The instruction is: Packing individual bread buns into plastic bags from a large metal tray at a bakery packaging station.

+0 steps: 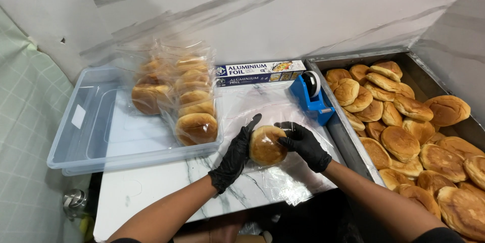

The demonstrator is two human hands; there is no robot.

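Fingers of both my black-gloved hands close around 1 round golden bun [265, 145], which sits at the middle of the marble-patterned counter [151, 188] on a stack of clear plastic bags [283, 180]. My left hand [235, 158] cups the bun's left side, its fingers curled along the edge and 1 fingertip raised above the top. My right hand [304, 144] grips the bun's right side, fingers bent over its upper edge. I cannot tell whether the bun is already inside a bag or only resting on the plastic. Just beyond my right hand stands a blue tape dispenser [312, 97] with a roll of tape on top. Behind that, against the marbled wall, lies a long flat box of aluminium foil [260, 73]. To my left, a clear plastic tub [86, 132] rests on the counter and overhangs its left edge; inside it, toward its right side, several buns already wrapped in clear bags [189, 101] are stacked in 2 rough rows. To my right, well apart from the tub, a large metal tray [348, 144] holds many unwrapped buns [409, 132] piled in overlapping layers, filling most of it. A pale green checked cloth [28, 122] hangs at the far left
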